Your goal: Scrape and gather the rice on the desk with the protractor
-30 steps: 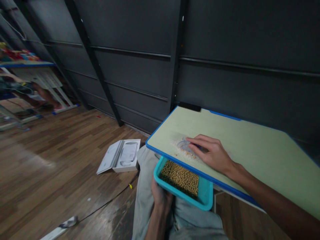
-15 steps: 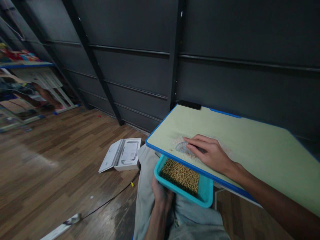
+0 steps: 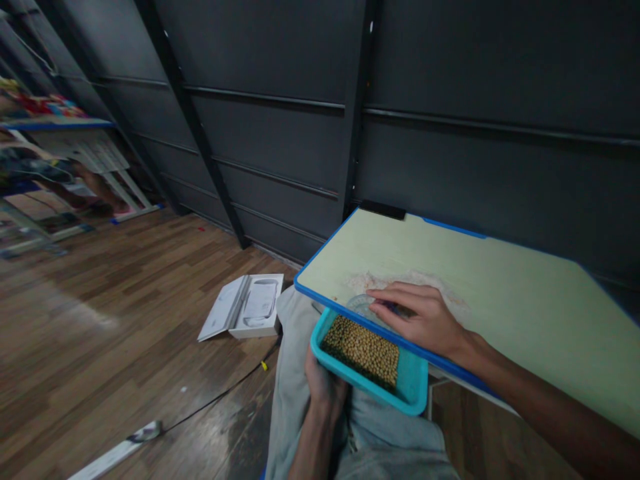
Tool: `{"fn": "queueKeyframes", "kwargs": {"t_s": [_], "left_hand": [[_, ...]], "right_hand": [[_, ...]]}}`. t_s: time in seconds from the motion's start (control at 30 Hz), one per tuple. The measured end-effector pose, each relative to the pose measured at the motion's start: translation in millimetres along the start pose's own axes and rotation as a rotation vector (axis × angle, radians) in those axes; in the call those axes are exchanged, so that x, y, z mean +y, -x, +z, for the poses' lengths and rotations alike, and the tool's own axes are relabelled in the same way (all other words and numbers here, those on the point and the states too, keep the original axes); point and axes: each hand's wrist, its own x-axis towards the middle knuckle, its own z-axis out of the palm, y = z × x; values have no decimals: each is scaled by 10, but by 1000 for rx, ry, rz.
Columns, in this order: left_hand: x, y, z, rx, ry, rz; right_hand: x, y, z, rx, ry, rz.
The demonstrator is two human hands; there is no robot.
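A turquoise plastic tray [image 3: 419,387] sits just below the table's near edge, above my lap. Round tan beans that look like soybeans [image 3: 367,350] fill much of it, with smaller dark green ones [image 3: 345,357] along the front. My left hand [image 3: 324,387] grips the tray from underneath at its left side, fingers partly hidden. On the pale green tabletop [image 3: 520,293], my right hand [image 3: 425,317] pinches a clear, curved plastic piece like a protractor [image 3: 360,305], held low at the blue edge. Pale crumbly residue [image 3: 373,280] lies on the table beyond the hand.
A black object [image 3: 383,210] rests at the table's far left corner, by the dark wall [image 3: 270,140]. Left on the wooden floor are an open white box [image 3: 255,303], a cable [image 3: 215,400] and a white strip [image 3: 120,453]. Another person's legs [image 3: 95,187] show beneath a far table.
My right hand has drawn the clear curved piece toward me, to the table's near edge, uncovering more residue behind it. My left hand and the tray stay nearly in place.
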Motion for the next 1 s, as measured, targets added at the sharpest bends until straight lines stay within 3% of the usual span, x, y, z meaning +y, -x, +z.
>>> {"fn": "queueKeyframes", "kwargs": {"t_s": [0.2, 0.7, 1.0], "left_hand": [[-14, -11, -18, -32, -29, -9], [12, 12, 22, 50, -21, 24], [15, 28, 39, 27, -43, 27]], "right_hand": [[8, -25, -48, -14, 49, 66], [136, -66, -156, -8, 130, 98], [128, -68, -159, 93, 106, 116]]}}
